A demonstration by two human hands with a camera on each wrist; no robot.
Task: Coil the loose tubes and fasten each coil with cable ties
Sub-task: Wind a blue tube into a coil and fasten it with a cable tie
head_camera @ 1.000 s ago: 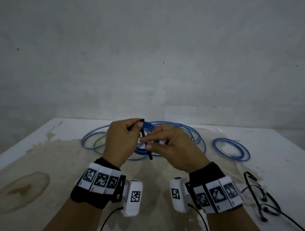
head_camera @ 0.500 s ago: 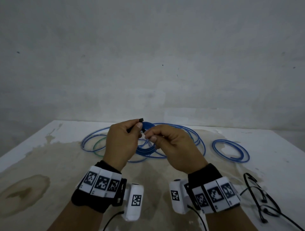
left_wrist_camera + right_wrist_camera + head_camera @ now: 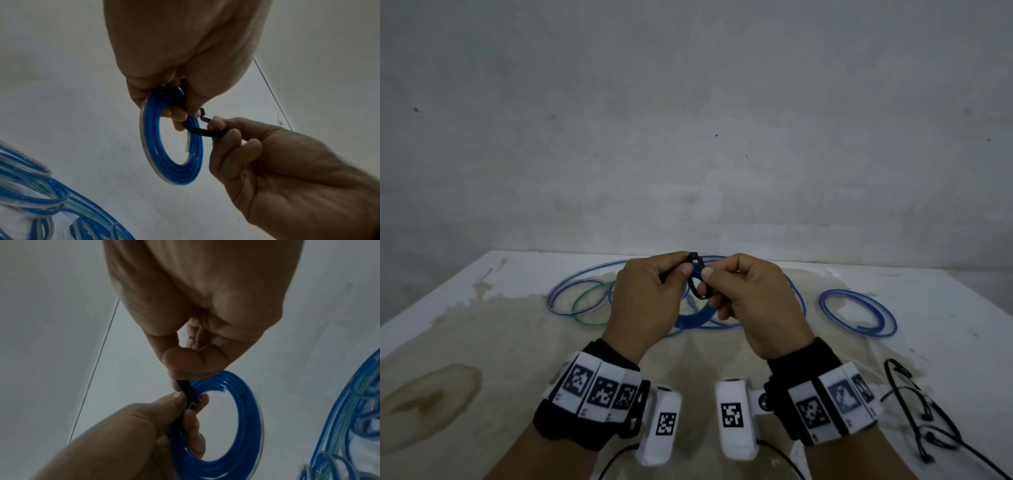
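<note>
Both hands up off the desk [image 3: 482, 342], mid-scene. Left hand [image 3: 643, 301] fingers pinch the blue coil [image 3: 174, 146] plus the head end of the black cable tie [image 3: 205, 131]; right hand [image 3: 753, 301] fingers pinch the tie's tail, tie looped round the coil bundle. Loose blue and green tubes [image 3: 585, 298] lie on the desk just beyond the hands. Small blue coil [image 3: 858, 311] to the right, well apart. Black cables [image 3: 914, 411] near the desk's right edge.
</note>
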